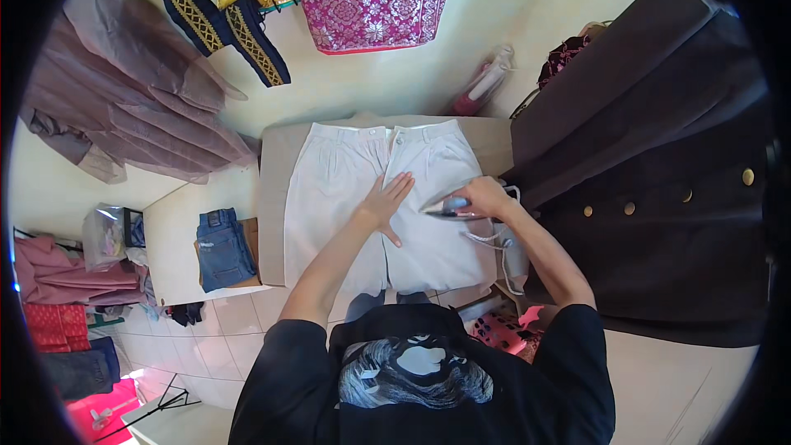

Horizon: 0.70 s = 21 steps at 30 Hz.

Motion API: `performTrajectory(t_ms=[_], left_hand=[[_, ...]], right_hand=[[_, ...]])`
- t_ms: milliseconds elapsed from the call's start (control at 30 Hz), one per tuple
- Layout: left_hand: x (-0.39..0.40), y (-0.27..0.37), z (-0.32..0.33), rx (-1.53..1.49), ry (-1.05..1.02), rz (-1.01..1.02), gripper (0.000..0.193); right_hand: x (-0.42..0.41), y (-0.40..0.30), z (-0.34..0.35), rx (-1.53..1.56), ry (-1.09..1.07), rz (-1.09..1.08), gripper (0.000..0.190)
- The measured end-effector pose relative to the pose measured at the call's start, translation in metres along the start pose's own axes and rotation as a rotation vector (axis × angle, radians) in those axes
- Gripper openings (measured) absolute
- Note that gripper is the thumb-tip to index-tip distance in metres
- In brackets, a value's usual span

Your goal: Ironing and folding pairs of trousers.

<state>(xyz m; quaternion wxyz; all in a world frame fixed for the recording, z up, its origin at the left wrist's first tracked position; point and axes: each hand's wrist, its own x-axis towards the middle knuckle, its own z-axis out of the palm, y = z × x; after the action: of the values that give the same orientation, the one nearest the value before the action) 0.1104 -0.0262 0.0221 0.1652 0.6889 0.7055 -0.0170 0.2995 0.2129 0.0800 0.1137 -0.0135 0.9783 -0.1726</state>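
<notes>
Light-coloured trousers (337, 216) lie front side up across a beige padded ironing surface (274, 198), waistband at the far edge. The lower part of the legs drops out of sight at the near edge. My left hand (388, 203) rests flat with fingers spread beside the fly, pressing on the cloth. In my right hand (485, 196) is a clothes iron (446, 207), its tip pointing left over the trouser leg on the right. A pale cord (505, 247) loops from the iron down the right side.
Folded jeans (225, 250) lie on a white table (170, 244) at the left. A dark garment with gold buttons (642, 154) hangs close on the right. Sheer mauve cloth (142, 86) hangs upper left. A pink basket (497, 330) stands low, near my right elbow.
</notes>
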Motion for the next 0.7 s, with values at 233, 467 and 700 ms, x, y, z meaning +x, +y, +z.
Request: performTrajectory(t_ms=[233,467,700], left_hand=[[0.005,-0.003,-0.005,-0.044,-0.002,-0.022,0.167],[0.005,-0.009,-0.011,-0.134,-0.137,0.042,0.171],[0.01,0.007,-0.017,0.003,-0.209,-0.014,0.176]], right_hand=[[0.003,-0.009,0.001,-0.056,-0.001,0.116,0.033],[0.001,-0.009,0.006,-0.054,-0.013,0.092,0.031],[-0.01,-0.021,0.023,-0.032,-0.151,-0.152,0.033]])
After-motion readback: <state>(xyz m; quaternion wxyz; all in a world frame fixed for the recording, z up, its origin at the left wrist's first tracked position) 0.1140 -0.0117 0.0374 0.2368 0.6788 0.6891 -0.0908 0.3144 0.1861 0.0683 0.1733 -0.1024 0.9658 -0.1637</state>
